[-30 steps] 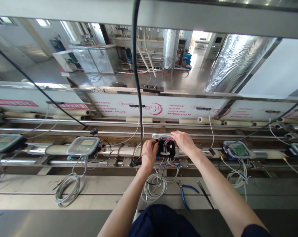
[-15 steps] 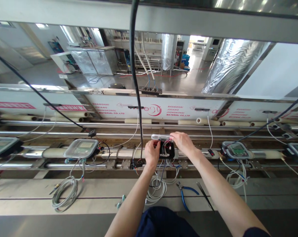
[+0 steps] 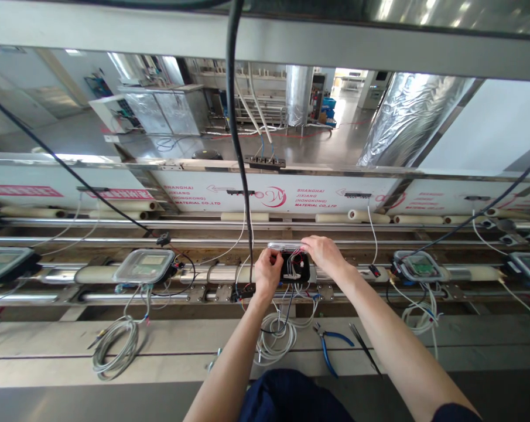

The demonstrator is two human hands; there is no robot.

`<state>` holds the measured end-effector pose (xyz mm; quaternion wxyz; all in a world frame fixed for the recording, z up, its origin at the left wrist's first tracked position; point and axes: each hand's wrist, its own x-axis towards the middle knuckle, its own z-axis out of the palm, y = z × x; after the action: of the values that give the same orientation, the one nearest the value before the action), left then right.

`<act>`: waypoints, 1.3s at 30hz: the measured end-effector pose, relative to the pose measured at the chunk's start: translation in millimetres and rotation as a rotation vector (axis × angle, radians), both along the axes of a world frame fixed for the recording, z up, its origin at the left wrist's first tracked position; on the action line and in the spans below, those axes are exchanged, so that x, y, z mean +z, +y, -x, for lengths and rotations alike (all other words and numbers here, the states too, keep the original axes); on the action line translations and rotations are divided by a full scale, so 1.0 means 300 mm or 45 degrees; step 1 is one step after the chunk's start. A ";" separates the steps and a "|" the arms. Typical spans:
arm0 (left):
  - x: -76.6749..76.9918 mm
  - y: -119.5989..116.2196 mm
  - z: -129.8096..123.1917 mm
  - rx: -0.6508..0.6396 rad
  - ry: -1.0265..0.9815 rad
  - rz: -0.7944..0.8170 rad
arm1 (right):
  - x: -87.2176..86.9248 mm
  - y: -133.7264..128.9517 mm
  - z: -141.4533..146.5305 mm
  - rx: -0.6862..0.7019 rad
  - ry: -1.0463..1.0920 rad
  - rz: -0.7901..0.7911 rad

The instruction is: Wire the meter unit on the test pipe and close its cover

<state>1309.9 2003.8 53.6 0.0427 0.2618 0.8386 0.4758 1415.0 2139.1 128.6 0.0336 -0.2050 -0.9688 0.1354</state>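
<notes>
White panel (image 3: 271,202) | 2x | SHANGHAI JIXIANG (HONGKONG) MATERIAL CO.,LTD

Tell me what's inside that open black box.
Inside the black box: thin wires and a small white piece. The left hand covers its left end, hiding what's there.

foil-wrapped duct (image 3: 399,120), red-lettered white panel (image 3: 229,201), cream tubes (image 3: 372,217), perhaps blue crates (image 3: 328,104) far back

2 hands (image 3: 268,272) at an open black box (image 3: 306,273) of wires (image 3: 295,267), blue-handled pliers (image 3: 325,348) nearby.
</notes>
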 end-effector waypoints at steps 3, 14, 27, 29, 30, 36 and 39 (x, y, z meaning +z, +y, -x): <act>-0.003 -0.010 0.013 -0.081 -0.117 0.012 | 0.000 0.001 0.002 0.001 -0.003 0.004; -0.037 -0.013 0.034 -0.174 -0.151 -0.023 | 0.005 0.005 0.007 -0.005 -0.015 0.011; -0.059 -0.038 0.050 -0.364 -0.244 -0.044 | 0.019 -0.004 0.001 -0.001 -0.007 0.032; -0.046 -0.048 0.046 -0.376 -0.200 -0.018 | 0.017 -0.003 0.001 -0.007 -0.002 0.040; -0.040 -0.052 0.044 -0.381 -0.184 -0.009 | 0.015 -0.003 0.001 -0.010 0.000 0.046; -0.032 -0.066 0.018 -0.338 -0.241 -0.007 | -0.009 -0.004 -0.009 -0.026 0.064 0.123; -0.034 -0.084 0.013 -0.344 -0.385 -0.053 | -0.032 -0.024 -0.038 -0.050 0.135 0.189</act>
<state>1305.8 1978.4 43.3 0.2260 0.2984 0.7700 0.5167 1426.3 2132.0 118.9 0.0724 -0.2183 -0.9487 0.2170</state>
